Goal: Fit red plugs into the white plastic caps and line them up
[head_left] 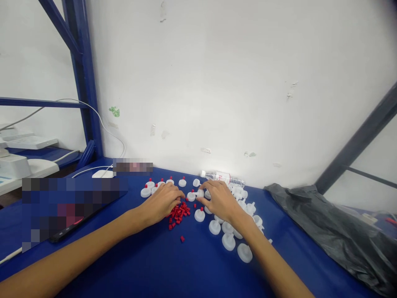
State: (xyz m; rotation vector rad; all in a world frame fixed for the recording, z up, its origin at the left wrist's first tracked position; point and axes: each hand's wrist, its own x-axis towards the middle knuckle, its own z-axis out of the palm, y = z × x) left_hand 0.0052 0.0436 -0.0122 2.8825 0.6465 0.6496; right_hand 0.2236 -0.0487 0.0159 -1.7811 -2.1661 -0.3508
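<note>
My left hand (pixel 163 201) rests palm down on the blue table, fingers curled over the near edge of a pile of small red caps (pixel 179 214); what its fingertips pinch is hidden. My right hand (pixel 219 200) is closed in a pinch on a white disc-shaped part (pixel 200 193) held just above the table. Between the two hands lies a white disc with a red cap (pixel 191 196). Loose white discs (pixel 228 241) lie under and to the right of my right wrist. A row of capped white discs (pixel 161 183) sits beyond my left hand.
A clear plastic water bottle (pixel 222 177) lies against the white wall. A crumpled black plastic bag (pixel 335 225) covers the table's right side. A dark flat device (pixel 66 233) lies at left, with a white cable and charger (pixel 104 174) behind. Blue steel frame posts (pixel 83 82) stand at left.
</note>
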